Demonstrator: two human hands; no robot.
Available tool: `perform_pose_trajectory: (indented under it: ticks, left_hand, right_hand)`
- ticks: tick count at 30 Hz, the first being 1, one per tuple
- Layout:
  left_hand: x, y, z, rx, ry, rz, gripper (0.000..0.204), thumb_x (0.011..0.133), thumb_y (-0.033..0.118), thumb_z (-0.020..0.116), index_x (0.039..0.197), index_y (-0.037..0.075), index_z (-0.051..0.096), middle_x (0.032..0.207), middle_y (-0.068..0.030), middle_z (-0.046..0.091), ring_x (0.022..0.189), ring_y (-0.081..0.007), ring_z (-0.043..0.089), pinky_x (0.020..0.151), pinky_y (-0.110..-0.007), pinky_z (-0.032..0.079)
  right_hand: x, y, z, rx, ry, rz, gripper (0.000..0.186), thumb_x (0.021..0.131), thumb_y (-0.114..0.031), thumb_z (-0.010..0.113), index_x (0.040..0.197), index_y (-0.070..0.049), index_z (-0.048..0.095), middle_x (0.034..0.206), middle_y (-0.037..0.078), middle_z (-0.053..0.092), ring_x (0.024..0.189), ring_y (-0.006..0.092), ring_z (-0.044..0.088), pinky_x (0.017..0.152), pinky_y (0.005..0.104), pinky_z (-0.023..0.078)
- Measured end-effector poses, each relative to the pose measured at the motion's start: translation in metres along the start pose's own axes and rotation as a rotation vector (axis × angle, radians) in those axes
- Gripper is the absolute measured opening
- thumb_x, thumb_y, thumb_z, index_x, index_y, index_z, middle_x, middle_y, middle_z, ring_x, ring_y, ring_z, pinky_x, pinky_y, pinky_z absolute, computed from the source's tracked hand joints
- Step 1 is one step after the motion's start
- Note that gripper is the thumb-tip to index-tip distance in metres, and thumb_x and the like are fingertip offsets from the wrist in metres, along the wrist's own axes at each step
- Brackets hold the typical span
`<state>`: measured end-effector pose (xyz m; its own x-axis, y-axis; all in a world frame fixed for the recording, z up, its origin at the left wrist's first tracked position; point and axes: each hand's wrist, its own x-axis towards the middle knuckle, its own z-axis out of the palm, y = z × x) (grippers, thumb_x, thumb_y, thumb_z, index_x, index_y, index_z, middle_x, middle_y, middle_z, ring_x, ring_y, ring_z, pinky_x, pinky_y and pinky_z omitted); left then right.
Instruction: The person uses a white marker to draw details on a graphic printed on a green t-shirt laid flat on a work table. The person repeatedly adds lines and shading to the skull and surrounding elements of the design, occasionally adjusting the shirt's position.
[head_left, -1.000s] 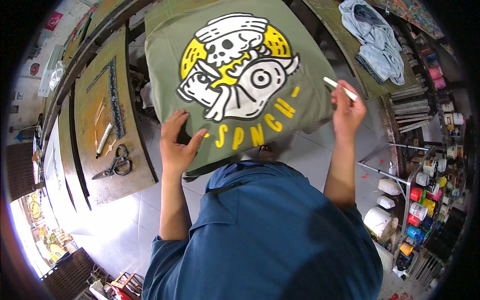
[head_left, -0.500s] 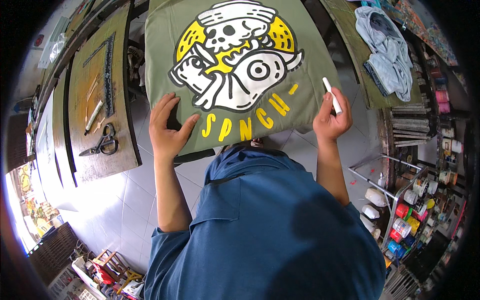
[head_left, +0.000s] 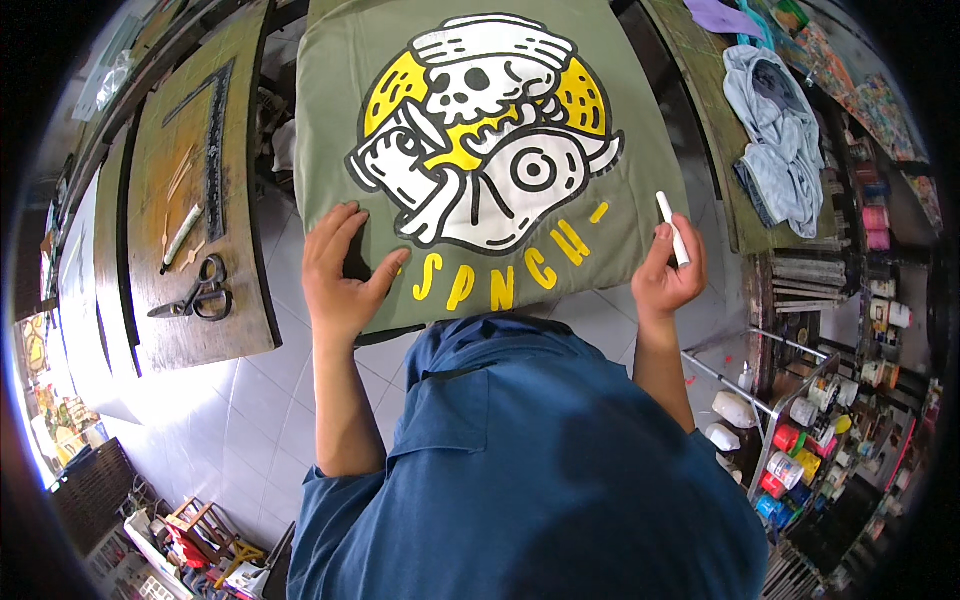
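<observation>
An olive-green cloth is spread in front of me, printed with a white, black and yellow skull-and-fish design. Yellow lettering curves beneath the picture. At the cloth's left edge, my left hand rests with thumb and fingers apart, holding nothing. Near the right edge, my right hand grips a white marker pen between thumb and fingers, its upper end pointing up and away from me. Whether the marker is capped I cannot tell.
On the wooden board at left lie black scissors, a dark carpenter's square and another pen. Light blue clothing is heaped on the right table. Paint jars crowd a metal-framed rack at lower right.
The view has shifted a little, so the cloth and tables sit lower in the picture. Both hands keep nearly the same places on the cloth, the right still with the marker pen.
</observation>
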<state>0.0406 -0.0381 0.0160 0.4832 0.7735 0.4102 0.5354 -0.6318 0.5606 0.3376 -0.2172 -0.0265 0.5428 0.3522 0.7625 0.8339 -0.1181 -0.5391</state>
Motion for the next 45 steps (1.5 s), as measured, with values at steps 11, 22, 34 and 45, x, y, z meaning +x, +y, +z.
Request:
perform_pose_trajectory:
  ticks: [11,22,34,45]
  left_hand:
    - [0.0,-0.003,-0.001,-0.005,-0.023,0.01,0.051,0.063,0.023,0.083,0.104,0.001,0.064,0.115,-0.0136,0.062,0.112,-0.0324,0.055,0.094,-0.041,0.042]
    - [0.001,-0.002,-0.003,0.019,-0.032,0.03,0.05,0.063,0.02,0.082,0.105,0.001,0.063,0.116,-0.0141,0.061,0.111,-0.0334,0.054,0.094,-0.041,0.042]
    - [0.004,-0.004,-0.003,-0.001,-0.034,0.025,0.048,0.063,0.019,0.082,0.103,0.001,0.063,0.114,-0.014,0.062,0.108,-0.0335,0.055,0.092,-0.041,0.042]
    - [0.007,-0.004,-0.004,0.001,-0.025,0.028,0.047,0.062,0.02,0.081,0.101,0.0,0.064,0.11,-0.0141,0.062,0.105,-0.033,0.057,0.089,-0.042,0.043]
  right_hand:
    - [0.002,-0.002,-0.001,0.014,-0.016,0.052,0.015,0.084,-0.002,0.061,0.097,0.004,0.062,0.081,0.013,0.064,0.067,0.0221,0.06,0.06,0.0298,0.046]
    - [0.076,-0.032,0.004,0.649,-0.244,0.447,0.018,0.089,-0.004,0.06,0.104,0.006,0.062,0.087,0.01,0.064,0.076,0.0124,0.06,0.065,0.0229,0.049]
    - [0.132,-0.029,0.097,0.812,-0.847,0.404,0.018,0.088,-0.012,0.065,0.102,-0.002,0.067,0.095,0.003,0.066,0.077,0.0044,0.056,0.063,0.0182,0.045]
    - [0.118,-0.044,0.145,0.806,-0.94,0.44,0.022,0.088,-0.015,0.064,0.107,-0.006,0.066,0.096,0.006,0.067,0.074,0.0061,0.061,0.062,0.0204,0.05]
